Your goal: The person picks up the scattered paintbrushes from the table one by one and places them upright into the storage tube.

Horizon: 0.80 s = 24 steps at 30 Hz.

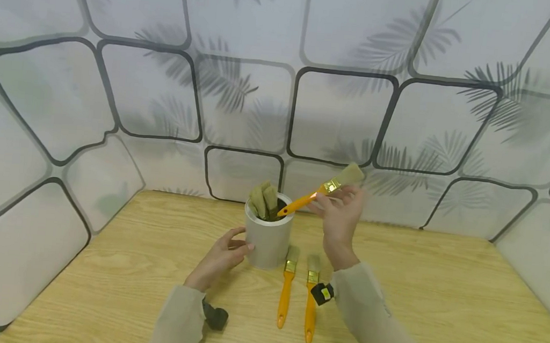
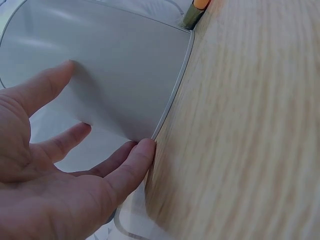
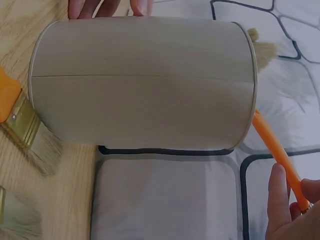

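A pale grey cylindrical can (image 1: 265,244) stands upright near the table's back edge, with several paintbrush bristle heads (image 1: 263,200) poking out of its top. My left hand (image 1: 220,256) rests its fingertips and thumb against the can's left side; in the left wrist view the fingers (image 2: 132,167) look extended, touching the wall near the base. Up and to the right of the rim, my right hand (image 1: 341,214) pinches an orange-handled paintbrush (image 1: 302,200). Its bristles point up and right, its handle end down at the can's mouth. The right wrist view shows the handle (image 3: 272,142) by the rim.
Two more orange paintbrushes lie on the wooden table (image 1: 117,267) in front of the can: one paintbrush (image 1: 285,296) just below it, another paintbrush (image 1: 310,317) to its right, partly beneath the right wrist's camera. A patterned backdrop (image 1: 342,117) rises behind the table.
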Tool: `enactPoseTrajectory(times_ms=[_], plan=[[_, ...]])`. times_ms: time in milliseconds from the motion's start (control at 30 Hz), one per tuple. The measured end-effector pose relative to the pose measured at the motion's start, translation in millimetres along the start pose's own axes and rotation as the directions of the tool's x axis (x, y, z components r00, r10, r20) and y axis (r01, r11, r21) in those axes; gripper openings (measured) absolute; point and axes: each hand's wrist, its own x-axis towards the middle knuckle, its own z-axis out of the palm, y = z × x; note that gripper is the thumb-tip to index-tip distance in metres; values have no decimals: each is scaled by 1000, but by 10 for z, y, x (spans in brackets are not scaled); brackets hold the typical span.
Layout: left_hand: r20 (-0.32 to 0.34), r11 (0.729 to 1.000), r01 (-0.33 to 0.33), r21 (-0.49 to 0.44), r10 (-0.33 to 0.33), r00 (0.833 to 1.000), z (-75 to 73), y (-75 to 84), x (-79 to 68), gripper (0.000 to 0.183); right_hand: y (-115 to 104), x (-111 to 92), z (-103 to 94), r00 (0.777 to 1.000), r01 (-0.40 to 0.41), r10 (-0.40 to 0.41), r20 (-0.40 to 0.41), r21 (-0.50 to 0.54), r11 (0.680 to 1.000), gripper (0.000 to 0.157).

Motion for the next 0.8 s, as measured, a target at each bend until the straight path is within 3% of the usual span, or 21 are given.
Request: enactPoseTrajectory(times_ms=[233,300,400,500,567,667,800], plan=[[6,1000,0,-1,0,1000,-8,-1,0,66,58,-74,141,982,143,-117,146,-185,972,45],[11,1000,-4,-2,4,1000,-8,4,-2,66,78,-96,160,969,191,-141,203,-253,948,42],[15,1000,-3,-4,3,1000,-10,7,-9,67,111,-119,165,934,291,-183,305,-357,888,33],[17,1000,-6,-7,6,1000,-12,4,-8,67,127,-129,155,892,386,-225,392,-398,832,23],[15,1000,-8,-8,8,1000,-14,2,-8,67,124,-126,144,879,413,-238,414,-409,814,20],[13,1000,-14,-7,14,1000,-16,-7,5,67,91,-114,110,892,387,-219,395,-418,822,16],[12,1000,-3,-8,3,1000,-19,-20,23,67,24,-93,26,934,280,-126,334,-466,840,15]])
